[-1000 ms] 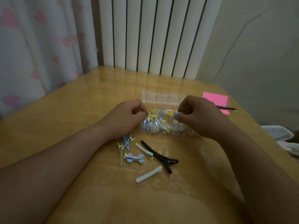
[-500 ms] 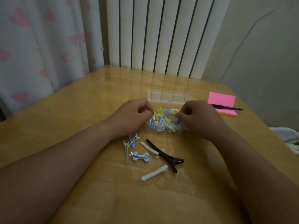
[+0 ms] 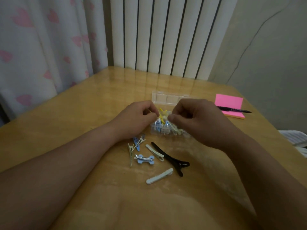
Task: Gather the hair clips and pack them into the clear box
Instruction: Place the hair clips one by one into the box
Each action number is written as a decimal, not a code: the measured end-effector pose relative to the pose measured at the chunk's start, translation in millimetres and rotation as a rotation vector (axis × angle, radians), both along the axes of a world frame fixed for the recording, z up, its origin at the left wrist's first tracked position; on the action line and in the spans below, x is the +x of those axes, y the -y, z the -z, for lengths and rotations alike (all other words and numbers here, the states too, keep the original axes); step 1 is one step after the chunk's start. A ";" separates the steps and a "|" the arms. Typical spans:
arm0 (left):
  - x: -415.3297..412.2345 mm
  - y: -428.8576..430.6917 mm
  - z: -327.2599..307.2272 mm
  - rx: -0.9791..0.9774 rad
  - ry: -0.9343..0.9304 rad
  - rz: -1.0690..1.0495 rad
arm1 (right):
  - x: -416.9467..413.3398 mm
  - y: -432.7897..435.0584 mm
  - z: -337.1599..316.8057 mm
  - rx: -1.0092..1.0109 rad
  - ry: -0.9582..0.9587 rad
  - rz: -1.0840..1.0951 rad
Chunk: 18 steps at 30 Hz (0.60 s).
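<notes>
My left hand (image 3: pixel 137 118) and right hand (image 3: pixel 196 121) each pinch narrowly at clips (image 3: pixel 163 123) in the part-filled box (image 3: pixel 167 132), which ones I cannot tell, while several loose clips (image 3: pixel 159 176) on the table (image 3: pixel 99 113) await packing.

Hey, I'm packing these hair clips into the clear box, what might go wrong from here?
The clear box already looks heaped, so the long black clip may not fit and the lid may not close. The left hand and right hand crowd over the box; a nudge might shove it and spill clips. The blue bone-shaped clip lies close by the left forearm, which might sweep it away.
</notes>
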State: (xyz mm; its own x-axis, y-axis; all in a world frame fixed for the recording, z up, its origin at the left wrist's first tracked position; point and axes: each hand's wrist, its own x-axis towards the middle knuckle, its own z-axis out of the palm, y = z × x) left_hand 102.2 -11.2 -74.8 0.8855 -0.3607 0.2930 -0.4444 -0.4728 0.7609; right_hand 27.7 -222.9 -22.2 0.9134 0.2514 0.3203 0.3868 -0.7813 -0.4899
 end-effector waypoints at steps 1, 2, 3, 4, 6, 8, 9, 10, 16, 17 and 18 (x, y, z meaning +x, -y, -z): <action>0.4 -0.3 0.3 -0.002 -0.003 0.002 | -2.8 -4.7 0.0 -0.047 -0.063 -0.049; 0.7 -0.4 0.3 -0.005 -0.004 0.005 | -5.3 -9.3 0.4 -0.101 -0.119 -0.091; 1.2 -0.3 0.6 -0.009 -0.002 0.008 | -7.2 -13.2 1.6 -0.149 -0.165 -0.124; 1.6 -0.1 0.9 -0.015 0.001 0.010 | -9.2 -16.8 2.3 -0.180 -0.208 -0.151; 1.6 0.4 1.1 -0.025 0.004 0.010 | -12.7 -22.4 2.7 -0.238 -0.286 -0.188; 1.1 0.7 0.8 -0.025 0.001 0.005 | -14.4 -24.9 2.3 -0.322 -0.310 -0.198; 1.4 0.7 0.8 -0.024 -0.001 0.003 | -15.0 -25.4 1.6 -0.360 -0.298 -0.192; 1.5 0.7 1.0 -0.022 -0.002 0.004 | -15.9 -25.5 0.2 -0.394 -0.274 -0.182; 2.4 1.6 1.5 -0.031 -0.005 0.003 | -21.2 -34.3 3.9 -0.510 -0.211 -0.197; 2.2 1.4 1.4 -0.030 -0.005 0.004 | -21.4 -36.2 5.1 -0.516 -0.204 -0.201; 2.2 1.4 1.5 -0.029 -0.003 0.006 | -21.9 -37.7 5.4 -0.522 -0.197 -0.201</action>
State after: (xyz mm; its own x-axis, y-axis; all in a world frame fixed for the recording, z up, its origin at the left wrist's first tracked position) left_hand 104.4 -12.6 -76.3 0.8844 -0.3569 0.3006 -0.4444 -0.4477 0.7759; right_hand 5.8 -185.2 -27.5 0.8614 0.5041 -0.0627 0.4928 -0.8592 -0.1377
